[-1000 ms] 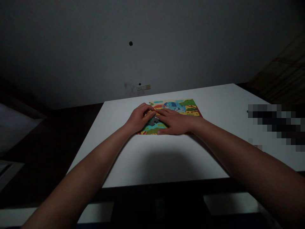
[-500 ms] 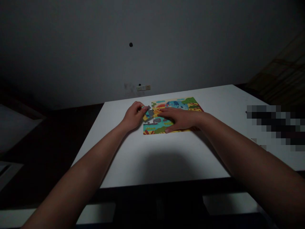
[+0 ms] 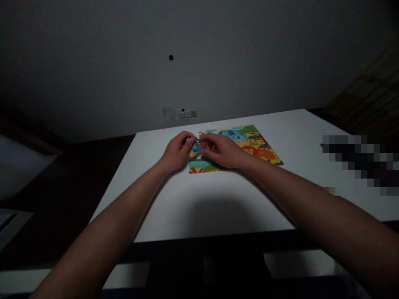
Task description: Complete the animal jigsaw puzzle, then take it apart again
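Observation:
A colourful jigsaw puzzle (image 3: 233, 135) with cartoon animals lies on the white table, its left side partly hidden by my hands. My left hand (image 3: 175, 153) pinches a jigsaw piece (image 3: 198, 145), held tilted over the puzzle's left edge; grey shows on it, with some yellow and blue beside my thumb. From the other side my right hand (image 3: 227, 151) closes thumb and fingers at the piece's right edge. Whether it is a single piece or several joined, I cannot tell. Below my hands, a green and blue corner of the puzzle stays visible.
The white table (image 3: 162, 207) reaches toward a grey wall with a socket panel (image 3: 187, 114). At the table's right lies a pixelated dark object (image 3: 368, 162). A patterned brown cloth (image 3: 368, 99) hangs at the far right.
My right hand has lifted off the puzzle's middle and moved left to the piece in my left hand, uncovering the orange lion at the puzzle's lower right. My left hand stays nearly in place.

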### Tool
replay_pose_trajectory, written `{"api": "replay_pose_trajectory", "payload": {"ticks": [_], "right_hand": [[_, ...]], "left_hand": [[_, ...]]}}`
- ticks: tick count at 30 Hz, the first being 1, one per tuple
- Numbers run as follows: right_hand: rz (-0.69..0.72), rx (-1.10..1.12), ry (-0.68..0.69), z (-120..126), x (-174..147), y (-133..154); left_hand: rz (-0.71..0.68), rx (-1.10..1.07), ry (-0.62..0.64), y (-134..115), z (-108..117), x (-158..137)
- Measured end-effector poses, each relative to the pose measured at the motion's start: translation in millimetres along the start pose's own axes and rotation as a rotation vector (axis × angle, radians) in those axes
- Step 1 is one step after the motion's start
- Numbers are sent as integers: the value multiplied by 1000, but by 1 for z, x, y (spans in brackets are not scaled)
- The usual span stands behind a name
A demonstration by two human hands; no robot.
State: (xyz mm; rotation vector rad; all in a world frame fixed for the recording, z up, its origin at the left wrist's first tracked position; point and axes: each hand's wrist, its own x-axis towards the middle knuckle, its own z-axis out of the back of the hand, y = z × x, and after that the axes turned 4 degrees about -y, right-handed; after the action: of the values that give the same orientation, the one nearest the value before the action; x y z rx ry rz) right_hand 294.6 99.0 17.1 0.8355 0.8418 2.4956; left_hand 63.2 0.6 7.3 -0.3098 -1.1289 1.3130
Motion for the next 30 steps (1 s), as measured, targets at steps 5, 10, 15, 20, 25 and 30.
{"api": "replay_pose_trajectory", "payload": {"ticks": [5,10,15,20,25,30], "right_hand": [[-79,46,-64,2,1,-6],[-100,-188,-39,11,-2,-3],[-47,-169,67,12,-3,0],[-47,-140,94,13,-4,1],[-46,-112,88,10,-5,-2],[2,-188,89,9,-7,-2]], "left_hand": [[156,-304,42,1,1,1],[201,-272,-11,4,-3,0],[73,-137,29,8,-7,-3],[-69,73,61,16,-6,-4],[-73,90,93,17,-3,-4],[-118,108,52,4,-3,-4]]}}
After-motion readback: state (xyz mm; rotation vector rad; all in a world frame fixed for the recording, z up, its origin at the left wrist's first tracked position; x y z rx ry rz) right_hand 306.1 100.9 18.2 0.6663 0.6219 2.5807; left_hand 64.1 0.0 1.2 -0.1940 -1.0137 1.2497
